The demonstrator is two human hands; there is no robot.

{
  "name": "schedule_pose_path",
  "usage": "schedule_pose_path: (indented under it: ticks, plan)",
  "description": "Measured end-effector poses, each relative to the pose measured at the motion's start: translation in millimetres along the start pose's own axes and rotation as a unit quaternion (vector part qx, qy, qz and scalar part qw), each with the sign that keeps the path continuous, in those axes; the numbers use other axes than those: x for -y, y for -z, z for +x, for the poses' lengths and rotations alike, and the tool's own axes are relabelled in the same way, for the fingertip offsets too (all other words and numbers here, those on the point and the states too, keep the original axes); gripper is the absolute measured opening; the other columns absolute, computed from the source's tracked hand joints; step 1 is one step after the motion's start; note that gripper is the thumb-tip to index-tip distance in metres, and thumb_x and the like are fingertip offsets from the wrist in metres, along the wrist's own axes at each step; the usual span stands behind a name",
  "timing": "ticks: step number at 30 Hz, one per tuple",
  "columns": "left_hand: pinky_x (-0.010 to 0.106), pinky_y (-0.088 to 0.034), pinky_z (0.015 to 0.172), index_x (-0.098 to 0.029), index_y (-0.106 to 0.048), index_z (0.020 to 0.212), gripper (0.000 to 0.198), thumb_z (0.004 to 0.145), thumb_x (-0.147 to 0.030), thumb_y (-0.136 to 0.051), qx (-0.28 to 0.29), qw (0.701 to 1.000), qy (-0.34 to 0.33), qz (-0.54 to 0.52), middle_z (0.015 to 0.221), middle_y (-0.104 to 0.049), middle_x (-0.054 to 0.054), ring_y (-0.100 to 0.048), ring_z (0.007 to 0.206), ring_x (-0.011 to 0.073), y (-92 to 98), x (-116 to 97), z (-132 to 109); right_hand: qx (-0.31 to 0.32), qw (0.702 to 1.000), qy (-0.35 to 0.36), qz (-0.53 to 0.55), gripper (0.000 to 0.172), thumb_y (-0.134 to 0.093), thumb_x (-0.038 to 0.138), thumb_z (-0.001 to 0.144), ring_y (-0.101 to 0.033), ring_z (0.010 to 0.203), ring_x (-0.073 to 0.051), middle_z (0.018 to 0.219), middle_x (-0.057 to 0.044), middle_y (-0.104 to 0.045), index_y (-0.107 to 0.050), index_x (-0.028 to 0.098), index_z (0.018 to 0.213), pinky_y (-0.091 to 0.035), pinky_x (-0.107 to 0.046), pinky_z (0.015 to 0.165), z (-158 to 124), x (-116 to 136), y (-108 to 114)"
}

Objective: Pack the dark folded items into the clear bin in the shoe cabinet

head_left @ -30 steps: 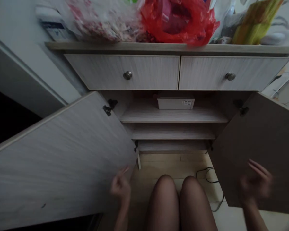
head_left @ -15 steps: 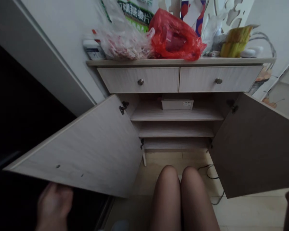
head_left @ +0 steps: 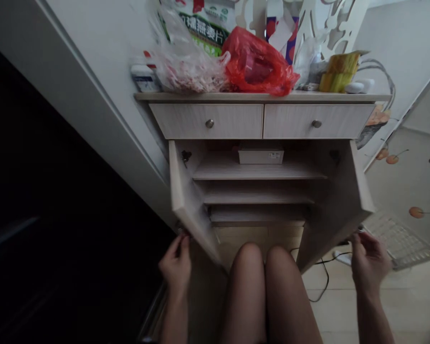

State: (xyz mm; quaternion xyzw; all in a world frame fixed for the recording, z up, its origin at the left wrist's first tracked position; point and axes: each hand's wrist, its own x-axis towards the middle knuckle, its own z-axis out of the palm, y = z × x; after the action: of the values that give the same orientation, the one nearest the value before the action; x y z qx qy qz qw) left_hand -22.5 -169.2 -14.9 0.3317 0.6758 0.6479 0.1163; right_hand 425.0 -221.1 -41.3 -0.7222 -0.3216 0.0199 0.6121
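Beside a pale wall (head_left: 100,67), the left hand (head_left: 177,263) and right hand (head_left: 370,265) pinch knobs (head_left: 360,228) on the left door (head_left: 194,208) and right door (head_left: 338,215).

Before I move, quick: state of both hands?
Left hand: closed, apparently pinching the small metal knob on the pale wood-grain left cabinet door.
Right hand: closed, apparently gripping the second metal knob on the matching right cabinet door.

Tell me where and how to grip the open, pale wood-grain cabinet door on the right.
Probably pinch the small metallic knob, coming from the outer side of the right door: it juts from that face near the free edge, by the right hand.
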Motion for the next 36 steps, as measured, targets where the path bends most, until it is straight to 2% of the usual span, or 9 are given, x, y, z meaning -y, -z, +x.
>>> schedule_pose_path:
  ticks: [2, 3, 5, 9, 12, 14, 20, 27, 36]
  plan:
    - [0.047, -0.061, 0.094, -0.048, -0.079, 0.077, 0.022, 0.066, -0.061, -0.067, 0.055, 0.998, -0.033, -0.004, 0.088, -0.081, -0.009, -0.077, 0.098, 0.0324, -28.7, -6.3, -9.4, 0.028, 0.998, -0.016, 0.044, 0.024, -0.063, 0.071, 0.071, -0.073, 0.102, -0.040, 0.092, -0.001, -0.077, -0.066, 0.057, 0.091, -0.059, -0.065, 0.084, -7.9, 26.2, -24.8]
    - [0.048, -0.062, 0.093, -0.044, -0.080, 0.079, 0.025, 0.070, -0.061, -0.065, 0.084, 0.995, -0.051, -0.007, 0.090, -0.081, -0.006, -0.077, 0.095, 0.0322, -44.5, -9.7, -13.0, 0.050, 0.997, -0.006, 0.055, 0.024, -0.065, 0.071, 0.072, -0.074, 0.099, -0.040, 0.088, 0.000, -0.077, -0.066, 0.051, 0.085, -0.058, -0.065, 0.088, -10.4, 38.7, -38.0]
    - [0.046, -0.062, 0.094, -0.037, -0.080, 0.086, 0.026, 0.078, -0.053, -0.061, 0.141, 0.986, -0.087, -0.010, 0.094, -0.081, 0.001, -0.077, 0.094, 0.0291, -77.8, -16.6, -18.2, 0.106, 0.991, 0.027, 0.081, 0.029, -0.064, 0.069, 0.075, -0.075, 0.095, -0.039, 0.085, -0.001, -0.076, -0.063, 0.042, 0.083, -0.057, -0.065, 0.092, -11.8, 60.4, -65.9]
    - [0.039, -0.059, 0.093, -0.026, -0.080, 0.093, 0.023, 0.088, -0.037, -0.060, 0.207, 0.968, -0.142, 0.030, 0.100, -0.080, 0.009, -0.075, 0.096, 0.0254, -143.5, -29.4, -21.7, 0.196, 0.967, 0.081, 0.140, 0.037, -0.060, 0.066, 0.081, -0.075, 0.083, -0.033, 0.084, -0.007, -0.075, -0.060, 0.029, 0.084, -0.060, -0.052, 0.078, -5.4, 90.4, -126.0]
    - [0.036, -0.055, 0.091, -0.021, -0.080, 0.101, 0.023, 0.092, -0.032, -0.061, 0.235, 0.954, -0.171, 0.072, 0.105, -0.080, 0.012, -0.074, 0.097, 0.0248, -182.0, -39.7, -20.0, 0.219, 0.961, 0.096, 0.136, 0.044, -0.054, 0.069, 0.083, -0.074, 0.077, -0.027, 0.083, -0.009, -0.075, -0.057, 0.025, 0.084, -0.058, -0.042, 0.074, 0.3, 105.7, -168.7]
    - [0.034, -0.053, 0.090, -0.021, -0.079, 0.106, 0.024, 0.094, -0.030, -0.060, 0.241, 0.947, -0.183, 0.108, 0.105, -0.080, 0.012, -0.073, 0.097, 0.0244, -199.8, -47.7, -18.3, 0.217, 0.964, 0.101, 0.114, 0.046, -0.049, 0.070, 0.085, -0.073, 0.076, -0.026, 0.083, -0.009, -0.074, -0.057, 0.025, 0.085, -0.056, -0.039, 0.073, 2.6, 112.8, -192.4]
    - [0.031, -0.045, 0.082, -0.022, -0.079, 0.105, 0.026, 0.100, -0.033, -0.057, 0.255, 0.924, -0.196, 0.204, 0.102, -0.080, 0.012, -0.072, 0.096, 0.0235, -228.5, -66.4, -13.4, 0.195, 0.973, 0.113, 0.055, 0.045, -0.042, 0.066, 0.093, -0.072, 0.082, -0.023, 0.090, -0.008, -0.075, -0.057, 0.023, 0.090, -0.049, -0.032, 0.072, 8.6, 120.3, -236.6]
    - [0.033, -0.040, 0.082, -0.019, -0.078, 0.105, 0.026, 0.100, -0.035, -0.057, 0.247, 0.911, -0.224, 0.242, 0.106, -0.079, 0.013, -0.069, 0.098, 0.0254, -255.9, -67.1, -4.4, 0.179, 0.974, 0.129, 0.057, 0.046, -0.040, 0.063, 0.095, -0.069, 0.079, -0.022, 0.091, -0.010, -0.074, -0.058, 0.020, 0.091, -0.044, -0.031, 0.070, 20.4, 123.5, -272.5]
    - [0.035, -0.039, 0.085, -0.021, -0.078, 0.106, 0.030, 0.101, -0.038, -0.054, 0.245, 0.904, -0.234, 0.262, 0.110, -0.078, 0.014, -0.067, 0.099, 0.0266, -276.5, -68.3, 4.2, 0.173, 0.975, 0.140, 0.028, 0.038, -0.041, 0.052, 0.098, -0.065, 0.078, -0.021, 0.093, -0.010, -0.073, -0.060, 0.019, 0.096, -0.042, -0.031, 0.072, 30.6, 122.5, -301.5]
